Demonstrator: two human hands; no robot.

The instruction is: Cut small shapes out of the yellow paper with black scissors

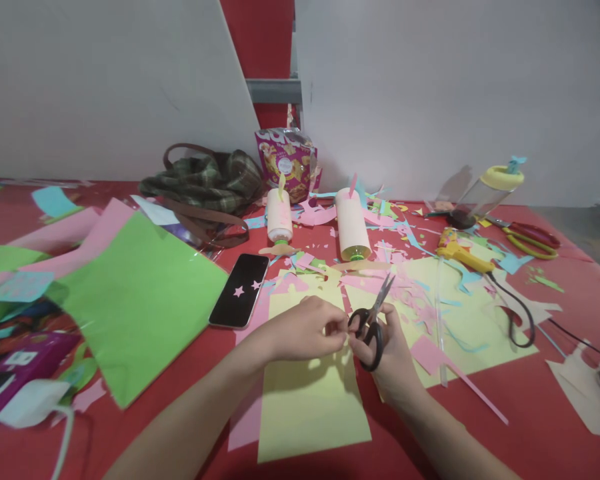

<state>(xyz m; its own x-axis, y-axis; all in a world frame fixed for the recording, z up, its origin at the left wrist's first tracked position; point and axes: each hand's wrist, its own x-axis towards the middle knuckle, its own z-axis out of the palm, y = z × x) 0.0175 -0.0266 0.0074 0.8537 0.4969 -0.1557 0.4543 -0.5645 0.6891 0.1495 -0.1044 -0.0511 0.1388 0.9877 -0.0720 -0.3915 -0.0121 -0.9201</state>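
Note:
My right hand (pixel 394 353) is closed around a pair of black-handled scissors (pixel 373 328), whose blades point up and away from me. Close beside the handles, my left hand (pixel 314 328) has its fingers pinched together; whatever they hold is too small or hidden to make out. Both hands are above a pale yellow sheet of paper (pixel 310 413), which partly covers a pink sheet (pixel 245 420). To the left lies a phone (pixel 237 293) with small pink paper stars (pixel 239 292) on its dark screen.
Two paper-wrapped rolls (pixel 353 223) stand behind my hands. A large green sheet (pixel 140 300) lies left. On the right are a yellow glue gun (pixel 463 255), red-handled pliers (pixel 535 235), a leaning clear bottle (pixel 487 193) and scattered paper scraps. A snack bag (pixel 287 163) and plaid bag (pixel 205 177) sit behind.

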